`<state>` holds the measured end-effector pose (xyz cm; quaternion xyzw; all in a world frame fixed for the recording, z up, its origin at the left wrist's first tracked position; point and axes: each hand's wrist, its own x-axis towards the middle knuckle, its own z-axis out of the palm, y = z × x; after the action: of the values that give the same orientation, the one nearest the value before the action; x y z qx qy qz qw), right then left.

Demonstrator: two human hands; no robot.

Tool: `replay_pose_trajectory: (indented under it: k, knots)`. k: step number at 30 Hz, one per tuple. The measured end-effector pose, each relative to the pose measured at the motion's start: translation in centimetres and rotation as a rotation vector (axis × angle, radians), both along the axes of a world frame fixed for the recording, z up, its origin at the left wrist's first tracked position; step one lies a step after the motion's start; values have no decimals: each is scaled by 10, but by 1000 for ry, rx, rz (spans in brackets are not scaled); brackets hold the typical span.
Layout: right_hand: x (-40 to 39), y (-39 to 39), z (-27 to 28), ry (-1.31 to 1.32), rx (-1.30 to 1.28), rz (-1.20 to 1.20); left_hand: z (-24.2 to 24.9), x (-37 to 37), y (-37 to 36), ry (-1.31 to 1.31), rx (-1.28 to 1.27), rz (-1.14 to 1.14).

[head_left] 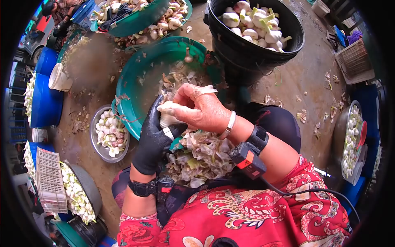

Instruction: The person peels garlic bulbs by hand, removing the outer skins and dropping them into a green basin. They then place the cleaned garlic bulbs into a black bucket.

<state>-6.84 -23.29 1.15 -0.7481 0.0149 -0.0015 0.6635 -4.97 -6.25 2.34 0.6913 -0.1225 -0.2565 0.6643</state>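
Grip: garlic bulb (168, 117) clenched in gloved left hand (154, 138) above green basin (131, 88); skin pinched by bare right hand (199, 109). Bulb judged light, firm; skin papery, best held around body.

bulb (169, 117) over basin (131, 88) | bucket (230, 49) behind | bowl (98, 144) left

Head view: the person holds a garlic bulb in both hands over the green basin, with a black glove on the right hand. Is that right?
Not quite. In the head view the black glove is on the left hand; the right hand is bare. Both do hold the garlic bulb over the green basin.
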Motion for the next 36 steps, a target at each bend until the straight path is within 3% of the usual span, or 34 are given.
replay_pose_trajectory:
  k: [4,5,9,11,13,14,15,17,19,21,23,25,27,28,29,31,32,33,35,36]
  knots:
    - [5,-2,-13,-142,-119,28,-15,6,1,-142,117,6]
    - [3,1,-17,-478,-322,-22,-17,8,2,-181,137,10]
    - [4,4,-19,-412,-316,-152,-7,9,-1,-69,83,-10]
    - [5,8,-24,-330,-309,-286,-6,4,1,-194,39,-78]
    - [11,14,-34,-36,7,-335,-1,-1,-1,-172,-28,-96]
    - [17,17,-42,84,369,-333,-1,-3,-4,-122,-143,-55]
    - [19,15,-36,155,540,-309,0,-3,-5,-73,-261,-8]
    - [18,15,-25,89,566,-310,3,0,-1,-163,-165,-27]
    - [20,16,-29,-144,62,-331,-3,1,0,223,-192,43]
    - [17,18,-29,-234,-76,-352,-16,6,6,226,-197,25]
    - [21,16,-23,150,721,-358,-11,8,6,450,-562,-42]
    - [20,-1,-15,207,732,-341,-15,5,8,535,-617,-87]
    - [21,-5,-13,227,811,-418,-27,5,5,562,-475,30]
    - [22,-6,-16,218,814,-426,-22,1,0,522,-422,24]
    - [23,-5,-23,153,649,-468,-25,0,0,523,-417,12]
    - [22,-6,-30,-2,280,-541,-19,-2,-12,-210,36,-83]
    - [19,-9,-30,-1,271,-542,5,2,-18,470,-345,-79]
    - [17,-13,-27,-1,261,-540,3,1,-21,412,-259,-83]
    - [20,-32,-30,10,311,-620,5,0,-19,453,-335,-157]
    - [26,-47,-36,-14,447,-736,7,-1,-12,448,-350,-168]
